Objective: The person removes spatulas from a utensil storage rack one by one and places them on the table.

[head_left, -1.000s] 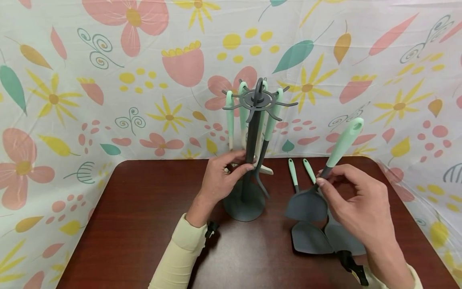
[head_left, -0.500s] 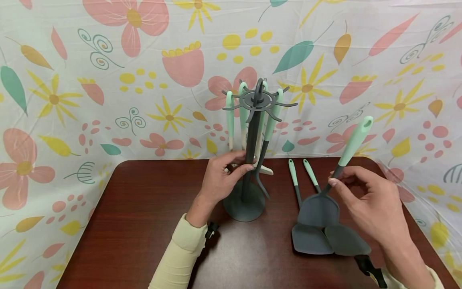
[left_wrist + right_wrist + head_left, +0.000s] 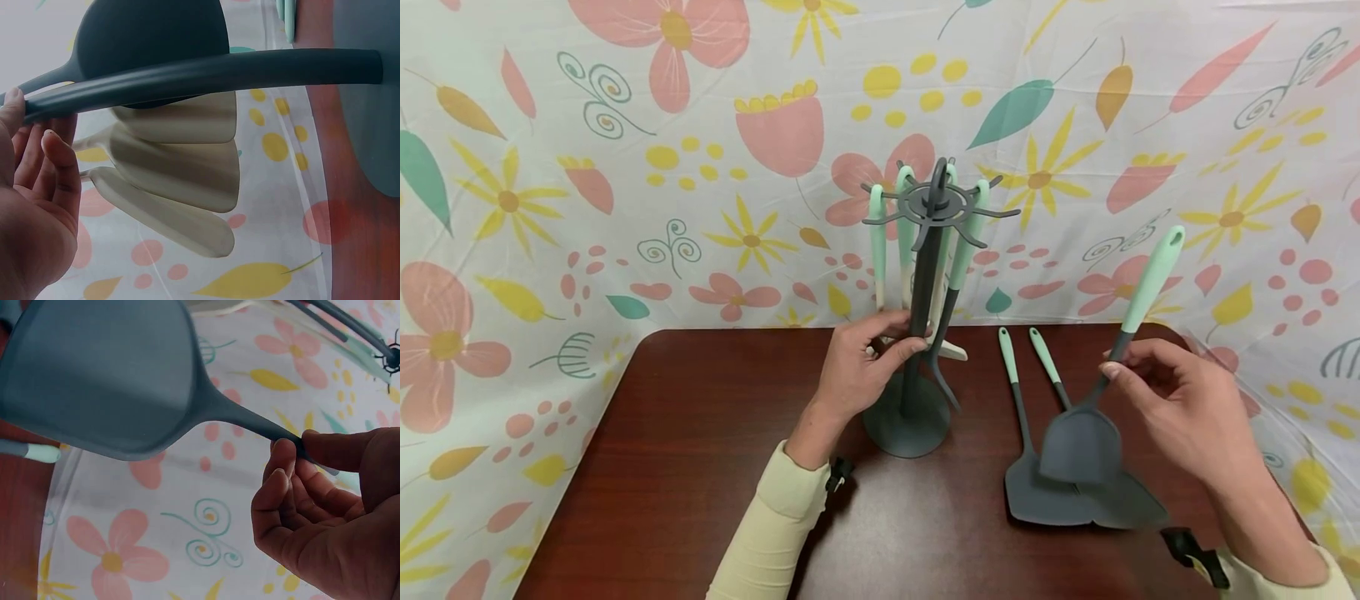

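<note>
My left hand (image 3: 861, 364) grips the dark post of a utensil stand (image 3: 917, 429), which has a round base and a ring of hooks on top. Several mint-handled utensils hang from it, their pale heads (image 3: 181, 169) and one dark head (image 3: 153, 37) showing in the left wrist view. With thumb and fingers, my right hand (image 3: 1191, 417) pinches the neck of a dark grey spatula (image 3: 1081, 446), its mint handle tilted up to the right. The right wrist view shows the spatula's broad blade (image 3: 106, 375). Below it, two more spatulas lie on the table, one (image 3: 1037, 496) partly under the other's overlap region.
The dark wooden table (image 3: 685, 467) runs back to a wall covered by a floral cloth (image 3: 625, 167). The lying spatulas' mint handles (image 3: 1008, 354) point toward the back edge.
My right hand has moved to the right with the spatula, whose handle has risen and swung right. More of the spatulas lying below shows. My left hand stays on the post.
</note>
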Demonstrator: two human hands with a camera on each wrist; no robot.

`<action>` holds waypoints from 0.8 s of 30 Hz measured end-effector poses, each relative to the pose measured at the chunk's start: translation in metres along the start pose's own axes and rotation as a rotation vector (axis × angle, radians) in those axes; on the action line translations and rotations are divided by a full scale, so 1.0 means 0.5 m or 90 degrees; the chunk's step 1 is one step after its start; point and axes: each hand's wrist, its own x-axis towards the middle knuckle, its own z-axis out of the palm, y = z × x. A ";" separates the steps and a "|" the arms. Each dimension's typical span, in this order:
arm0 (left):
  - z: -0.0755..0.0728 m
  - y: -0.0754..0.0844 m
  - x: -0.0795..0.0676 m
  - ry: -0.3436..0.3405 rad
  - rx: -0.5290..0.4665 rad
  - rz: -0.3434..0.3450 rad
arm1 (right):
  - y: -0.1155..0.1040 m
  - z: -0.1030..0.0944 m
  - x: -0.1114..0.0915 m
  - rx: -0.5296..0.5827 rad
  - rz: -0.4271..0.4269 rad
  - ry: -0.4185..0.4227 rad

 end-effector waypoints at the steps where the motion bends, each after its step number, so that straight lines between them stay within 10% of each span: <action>1: 0.000 0.000 0.000 0.000 0.001 0.000 | 0.006 0.000 0.002 -0.006 0.005 -0.001; 24: -0.001 0.001 0.000 0.002 0.012 0.007 | 0.100 -0.041 0.018 -0.076 0.034 -0.096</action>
